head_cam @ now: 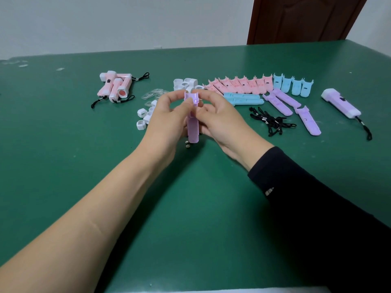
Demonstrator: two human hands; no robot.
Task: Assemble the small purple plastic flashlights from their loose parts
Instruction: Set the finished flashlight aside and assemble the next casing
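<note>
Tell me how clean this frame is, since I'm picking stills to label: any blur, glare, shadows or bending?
Head view: even light, no glare on the green table; faint shadows beneath the left hand and right hand; the table's far edge bows from the wide lens; the purple shell they pinch is slightly soft, and the clear discs barely stand out.

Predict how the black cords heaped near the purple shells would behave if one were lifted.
Probably floppy: the black cords lie in loose curls. Likely to drag neighbours along, since they overlap in one heap. Seemingly light, being thin.
</note>
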